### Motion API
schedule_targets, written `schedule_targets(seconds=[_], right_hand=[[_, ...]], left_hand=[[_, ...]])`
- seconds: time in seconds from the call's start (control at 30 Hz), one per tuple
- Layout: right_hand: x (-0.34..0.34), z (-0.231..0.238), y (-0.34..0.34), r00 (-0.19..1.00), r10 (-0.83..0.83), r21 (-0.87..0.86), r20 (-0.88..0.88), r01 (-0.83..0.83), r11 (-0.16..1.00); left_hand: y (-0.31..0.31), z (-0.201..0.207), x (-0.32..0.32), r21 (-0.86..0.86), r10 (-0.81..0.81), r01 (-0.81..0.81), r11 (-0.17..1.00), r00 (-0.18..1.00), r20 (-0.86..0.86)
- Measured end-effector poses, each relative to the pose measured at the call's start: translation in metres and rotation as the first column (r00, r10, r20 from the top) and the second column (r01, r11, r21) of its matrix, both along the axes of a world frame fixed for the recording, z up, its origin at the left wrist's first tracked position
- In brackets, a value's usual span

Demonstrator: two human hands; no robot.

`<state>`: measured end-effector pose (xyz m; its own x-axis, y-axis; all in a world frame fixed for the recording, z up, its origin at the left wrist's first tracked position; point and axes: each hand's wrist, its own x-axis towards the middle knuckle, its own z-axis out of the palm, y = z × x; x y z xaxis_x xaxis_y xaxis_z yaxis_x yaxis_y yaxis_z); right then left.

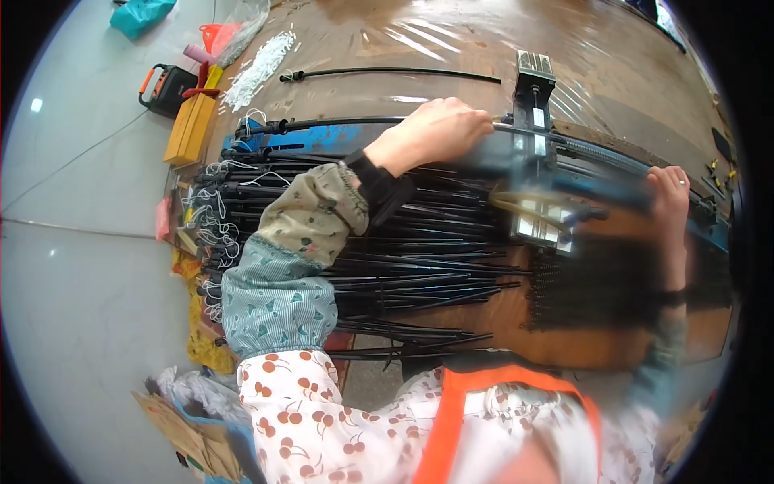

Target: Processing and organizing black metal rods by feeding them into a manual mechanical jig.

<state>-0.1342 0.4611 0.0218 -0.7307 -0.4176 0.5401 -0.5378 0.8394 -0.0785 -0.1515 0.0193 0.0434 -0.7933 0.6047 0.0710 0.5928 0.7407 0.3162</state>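
My left hand point(442, 133) reaches across the bench, its fingers closed on a thin black rod point(343, 123) that lies along a blue metal rail. The fingertips are just left of a silver clamping fixture point(534, 121), with the rod pointing into it. On the right, my right hand point(669, 192) is curled at the end of a dark-blue bar point(613, 190), which is smeared by motion. Below the left forearm lies a pile of black rods point(427, 278), several with white strings point(214, 234) at their left ends. The right forearm is blurred.
Another black rod point(395, 71) lies on the plastic-covered bench behind the rail. White small pieces point(262, 71) are heaped at the far left, near a yellow box point(190, 129) and a black case with an orange handle point(165, 90). Cardboard point(189, 436) stands low at the left.
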Motion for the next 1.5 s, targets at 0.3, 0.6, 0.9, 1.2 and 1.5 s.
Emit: schedule_targets(seconds=[0.3,0.6,0.9,1.2,1.5], right_hand=[[0.002,-0.004,0.010,0.999,-0.020,-0.007,-0.030,0.020,1.000],[0.066,0.003,-0.030,0.984,0.018,-0.040,-0.179,-0.025,0.999],[0.090,-0.022,-0.052,0.995,0.089,-0.171,-0.046,-0.096,0.981],[0.064,-0.028,-0.076,0.997,0.081,-0.226,-0.014,-0.082,0.971],[0.070,-0.009,-0.066,0.815,0.143,-0.809,0.562,0.505,0.301]], left_hand=[[0.008,-0.021,0.007,0.262,0.061,0.028,0.965,0.944,-0.324],[0.016,-0.013,0.011,0.028,0.117,-0.115,0.993,0.983,-0.139],[0.012,-0.011,0.010,-0.041,0.209,-0.217,0.975,0.965,-0.156],[-0.024,-0.010,0.012,-0.027,0.200,-0.203,0.979,0.974,-0.103],[-0.030,-0.011,0.011,-0.001,0.105,-0.106,0.994,0.982,-0.156]])
